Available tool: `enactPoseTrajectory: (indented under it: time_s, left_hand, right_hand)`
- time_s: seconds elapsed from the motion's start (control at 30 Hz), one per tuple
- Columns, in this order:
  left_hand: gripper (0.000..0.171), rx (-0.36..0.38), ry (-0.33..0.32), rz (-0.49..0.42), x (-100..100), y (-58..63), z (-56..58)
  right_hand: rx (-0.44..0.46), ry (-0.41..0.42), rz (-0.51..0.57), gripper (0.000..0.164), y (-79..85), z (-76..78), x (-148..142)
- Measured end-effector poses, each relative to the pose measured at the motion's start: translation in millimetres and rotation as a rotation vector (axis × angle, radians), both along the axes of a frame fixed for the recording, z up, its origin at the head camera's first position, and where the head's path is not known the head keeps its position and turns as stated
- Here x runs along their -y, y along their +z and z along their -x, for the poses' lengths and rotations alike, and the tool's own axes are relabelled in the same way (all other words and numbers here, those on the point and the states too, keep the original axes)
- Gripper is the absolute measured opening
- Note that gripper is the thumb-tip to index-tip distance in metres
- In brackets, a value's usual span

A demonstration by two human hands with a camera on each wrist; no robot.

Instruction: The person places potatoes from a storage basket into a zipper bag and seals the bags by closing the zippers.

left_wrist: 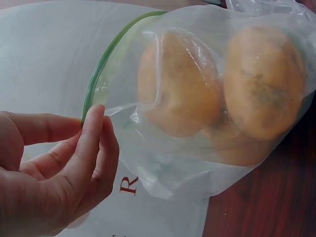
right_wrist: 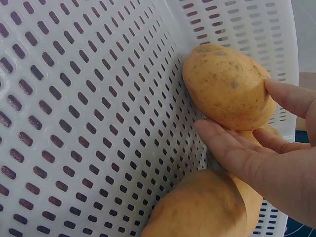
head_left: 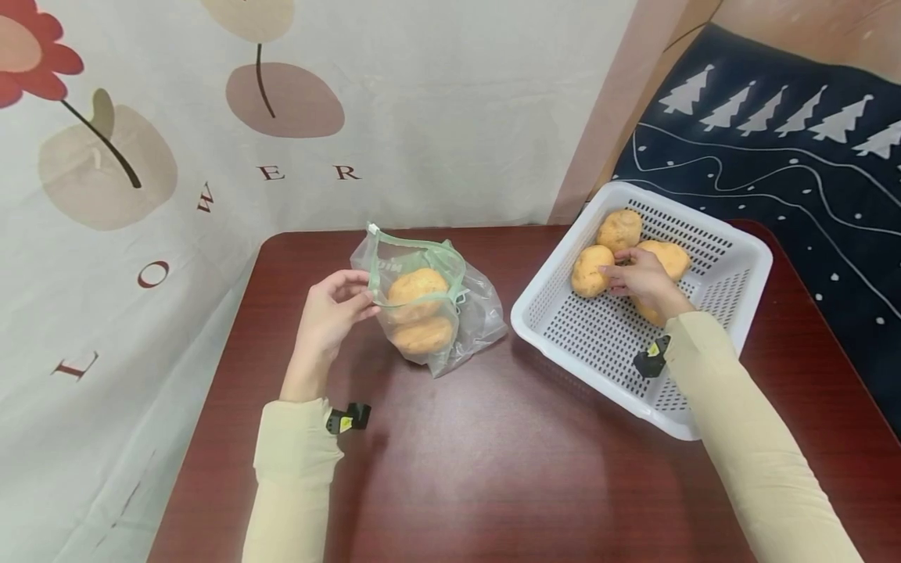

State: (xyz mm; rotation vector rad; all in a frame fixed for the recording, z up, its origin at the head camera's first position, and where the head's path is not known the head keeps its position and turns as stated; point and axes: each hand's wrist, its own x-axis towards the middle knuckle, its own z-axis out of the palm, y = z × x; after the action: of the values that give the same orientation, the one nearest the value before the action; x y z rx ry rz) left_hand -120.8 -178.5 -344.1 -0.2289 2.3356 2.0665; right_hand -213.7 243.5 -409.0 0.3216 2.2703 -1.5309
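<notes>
My left hand (head_left: 338, 309) pinches the green-edged rim of a clear zip bag (head_left: 482, 313) between thumb and fingers. Inside the bag sit potatoes (left_wrist: 264, 84); the left wrist view shows three through the film, partly overlapping. The bag's mouth stands open toward the top. Over the white basket (head_left: 563, 328), my right hand (head_left: 644, 277) holds a potato (right_wrist: 227, 86), its thumb on one side and fingertips along the underside. More potatoes lie in the basket around that hand, one (head_left: 619, 229) behind it and another (right_wrist: 197, 207) close below the fingers.
Both hands work above a dark red-brown table (head_left: 464, 469). A pale curtain (head_left: 450, 117) with flowers and letters hangs behind it, and a navy cloth (head_left: 774, 172) with white trees hangs at the right. The basket's raised rim surrounds the potatoes.
</notes>
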Motion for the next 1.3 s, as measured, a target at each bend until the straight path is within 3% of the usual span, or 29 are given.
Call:
enactPoseTrajectory:
  time_s: [0.2, 0.47, 0.63, 1.03, 1.3]
  left_hand:
    - [0.027, -0.033, 0.002, -0.047, -1.8, 4.5, 2.5]
    - [0.025, -0.074, -0.004, -0.220, -2.7, 5.9, 6.3]
    - [0.029, -0.094, -0.003, -0.258, -3.0, 8.2, 8.2]
    - [0.032, -0.131, -0.021, -0.273, -6.8, 19.2, 13.1]
    - [0.032, -0.138, -0.035, -0.277, -8.7, 23.7, 13.8]
  right_hand:
    - [0.002, 0.001, 0.017, 0.060, -0.9, -0.6, 1.5]
    - [0.012, 0.005, 0.031, 0.060, -0.7, -0.7, 1.3]
    - [0.002, 0.017, 0.038, 0.061, 2.9, -1.4, -0.8]
    - [-0.050, 0.035, 0.032, 0.061, 26.1, -4.8, -7.3]
    - [-0.097, 0.025, 0.046, 0.062, 58.9, -5.8, -7.8]
